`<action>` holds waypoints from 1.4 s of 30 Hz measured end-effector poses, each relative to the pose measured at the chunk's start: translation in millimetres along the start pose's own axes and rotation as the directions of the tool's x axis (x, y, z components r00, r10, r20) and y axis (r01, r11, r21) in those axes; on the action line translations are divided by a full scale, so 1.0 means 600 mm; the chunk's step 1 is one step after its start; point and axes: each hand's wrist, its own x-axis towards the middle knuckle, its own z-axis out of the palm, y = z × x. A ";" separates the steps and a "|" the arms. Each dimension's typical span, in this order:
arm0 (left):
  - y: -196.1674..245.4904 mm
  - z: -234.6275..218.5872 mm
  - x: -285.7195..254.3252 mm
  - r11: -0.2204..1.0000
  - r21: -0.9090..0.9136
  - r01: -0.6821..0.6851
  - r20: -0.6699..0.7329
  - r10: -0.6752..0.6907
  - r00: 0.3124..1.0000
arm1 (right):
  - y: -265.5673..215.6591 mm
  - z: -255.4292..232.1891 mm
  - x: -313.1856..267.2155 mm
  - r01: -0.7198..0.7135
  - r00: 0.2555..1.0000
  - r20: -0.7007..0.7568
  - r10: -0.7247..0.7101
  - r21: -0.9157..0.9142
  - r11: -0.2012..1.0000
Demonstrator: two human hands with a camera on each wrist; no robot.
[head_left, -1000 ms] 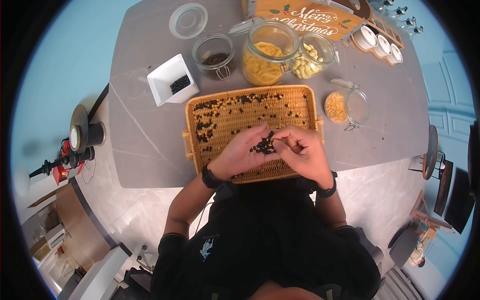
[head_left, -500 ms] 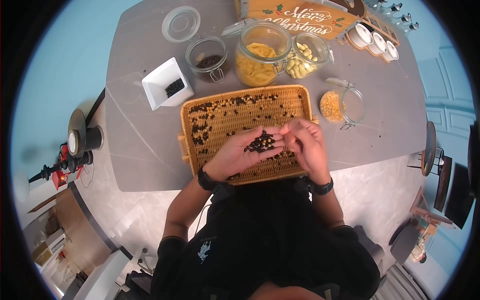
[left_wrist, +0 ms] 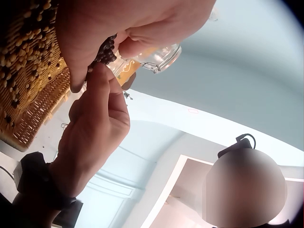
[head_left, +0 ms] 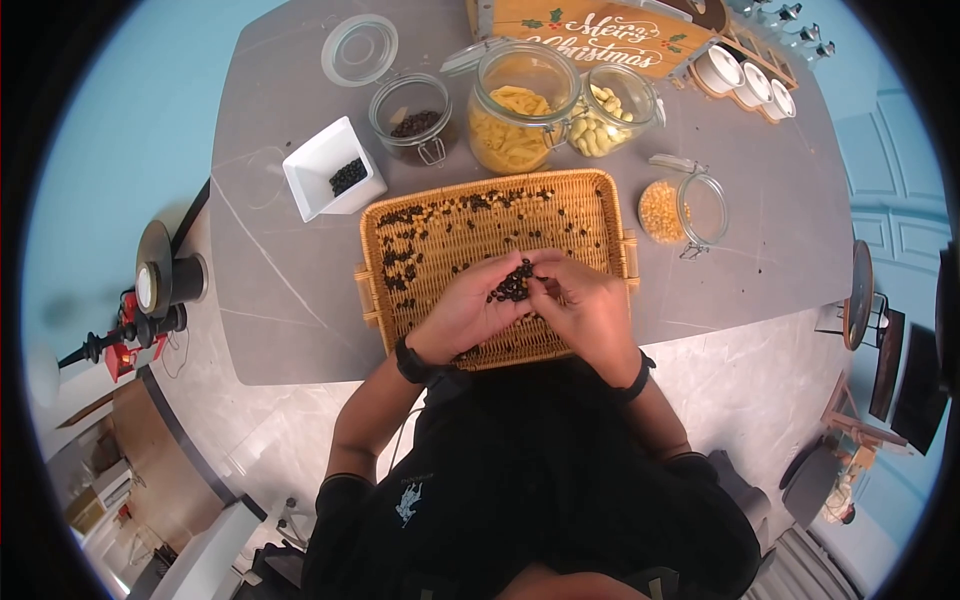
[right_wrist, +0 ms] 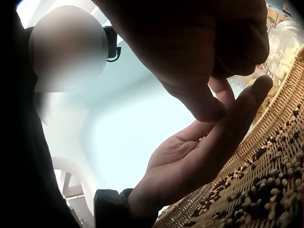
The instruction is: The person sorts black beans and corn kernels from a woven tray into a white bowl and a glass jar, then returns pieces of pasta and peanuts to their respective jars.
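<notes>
My left hand, palm up and slightly cupped, carries a heap of black beans with a few yellowish ones among them, over the wicker basket. My right hand reaches into that palm from the right, thumb and forefinger pinching at a bean in the heap. Those fingertips meet right at the beans in the left wrist view; the bean between them is mostly hidden. Black and pale beans lie scattered over the basket's woven bottom, thickest along its far and left sides in the head view.
Left of the basket stands a white square bowl with black beans. Behind it are glass jars of dark beans, pasta and pale nuts. A tipped jar of yellow corn kernels lies right. A wooden Christmas box stands farther back.
My right hand moved off the palm to the right and opened out half a second ago, then came back left, its fingertips now among the beans. The left hand stays over the basket.
</notes>
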 end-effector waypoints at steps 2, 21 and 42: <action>-0.002 -0.004 0.000 1.000 -0.030 -0.008 -0.011 0.008 1.000 | 0.003 0.005 0.000 0.051 0.998 -0.037 -0.051 -0.005 0.999; 0.008 0.010 -0.001 0.997 -0.072 0.024 0.044 -0.021 0.999 | 0.024 -0.010 0.001 -0.272 0.962 0.197 0.187 0.657 0.703; 0.006 0.032 -0.004 0.995 -0.050 0.091 0.024 -0.090 0.996 | -0.013 -0.020 0.014 0.117 0.974 0.197 -0.115 -0.003 0.993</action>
